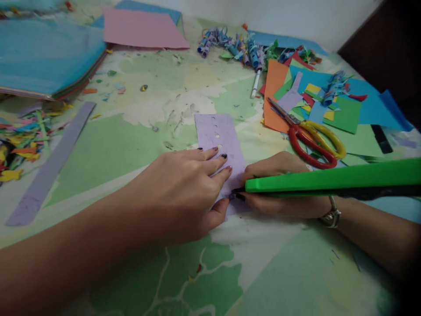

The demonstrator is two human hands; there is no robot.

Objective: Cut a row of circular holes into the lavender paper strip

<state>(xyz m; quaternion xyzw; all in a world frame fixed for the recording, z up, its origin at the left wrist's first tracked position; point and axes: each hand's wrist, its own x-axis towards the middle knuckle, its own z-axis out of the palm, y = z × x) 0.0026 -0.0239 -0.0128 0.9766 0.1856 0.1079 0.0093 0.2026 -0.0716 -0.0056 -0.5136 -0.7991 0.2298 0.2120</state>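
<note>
A pale purple paper strip point(219, 127) with several small holes along its upper part lies on the table. My left hand point(197, 184) rests flat on it, fingers stretched out and thumb near its lower end. Closed around a long green-and-black tool point(329, 179), my right hand point(279, 193) leans against the strip's lower right side. The tool's dark tip meets the paper close to my left thumb; its exact kind does not show. A bracelet circles my right wrist.
Scissors point(312, 140) with red and yellow handles lie on coloured paper at right, beyond my right hand. Farther back are curled paper rolls point(243, 46) and a white marker point(256, 83). Left are a purple strip point(54, 162), scraps point(24, 140) and a blue paper stack point(49, 57).
</note>
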